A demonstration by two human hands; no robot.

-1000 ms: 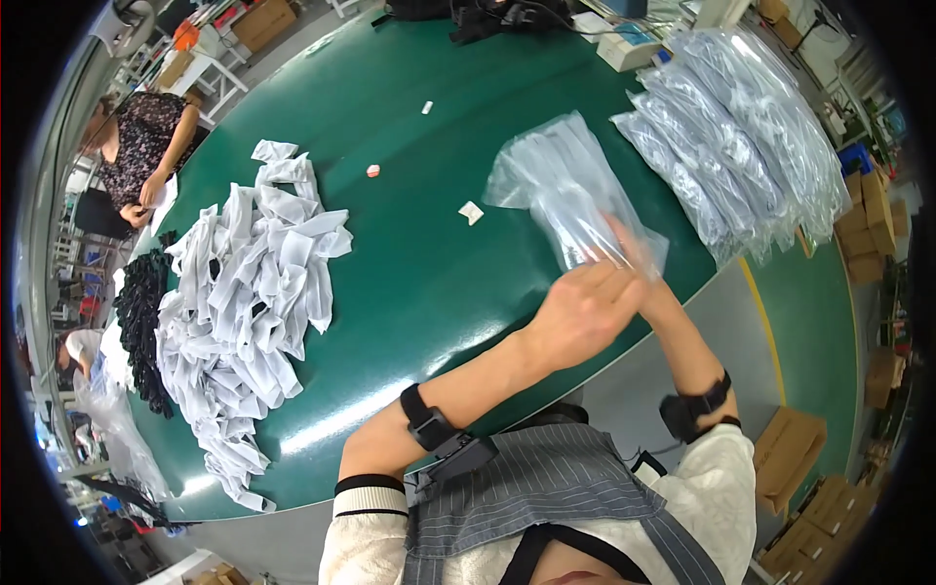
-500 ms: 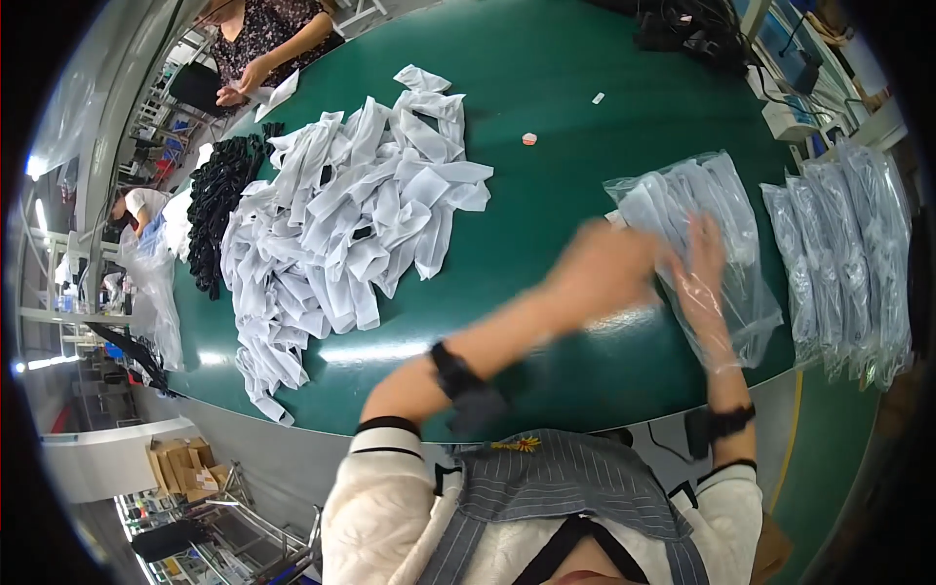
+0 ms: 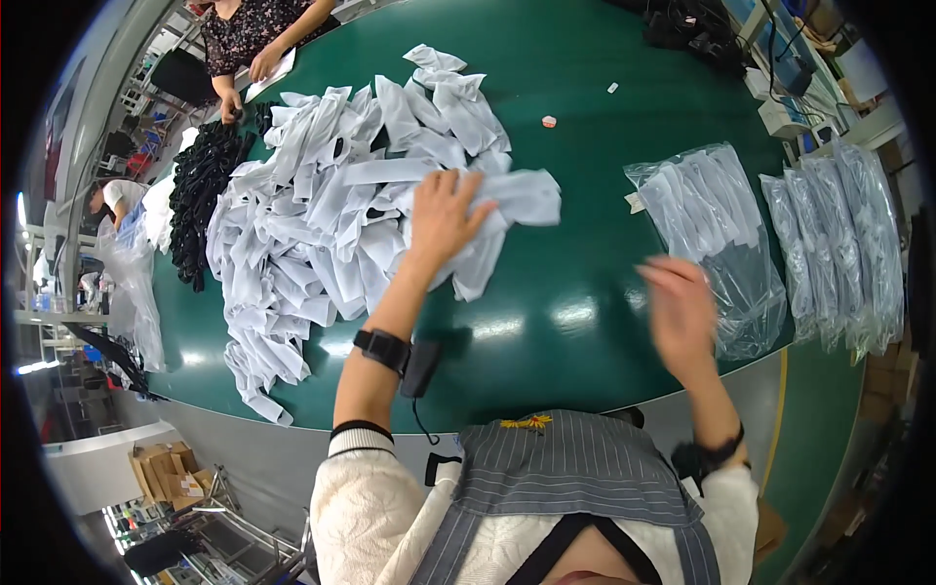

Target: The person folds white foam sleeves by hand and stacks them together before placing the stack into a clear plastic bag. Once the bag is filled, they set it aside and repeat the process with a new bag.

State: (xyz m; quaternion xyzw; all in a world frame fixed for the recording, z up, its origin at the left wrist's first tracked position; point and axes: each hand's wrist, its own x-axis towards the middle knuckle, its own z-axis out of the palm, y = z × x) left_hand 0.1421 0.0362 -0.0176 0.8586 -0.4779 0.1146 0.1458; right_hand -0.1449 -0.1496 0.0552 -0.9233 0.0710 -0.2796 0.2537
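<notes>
**Left hand (image 3: pixel 444 219) spread on white fabric pieces, right hand (image 3: pixel 681 317) by a clear plastic bag (image 3: pixel 743 283)**

A broad heap of long, flat white fabric pieces (image 3: pixel 312 219) covers the left half of a glossy green table (image 3: pixel 585 263). The left hand lies palm down on the heap's right side, fingers and thumb spread; a white piece juts out to the right beyond it.

The right hand is at the near left edge of the clear plastic bag, on the right of the table. It is blurred: I cannot tell whether it touches the bag or pinches anything. White pieces lie side by side in the bag's far part, while its near part is slack film. A small pale tag (image 3: pixel 634 203) sits at its left edge.

Further right, filled transparent bags (image 3: pixel 838 244) lie in an overlapping row. Left of the heap is a bunched black pile (image 3: pixel 203 195), with a co-worker's hand (image 3: pixel 230 105) at its far end. A small orange-and-white sticker (image 3: pixel 549 122) and a tiny white label (image 3: pixel 613 88) lie farther off, between heap and bag.
</notes>
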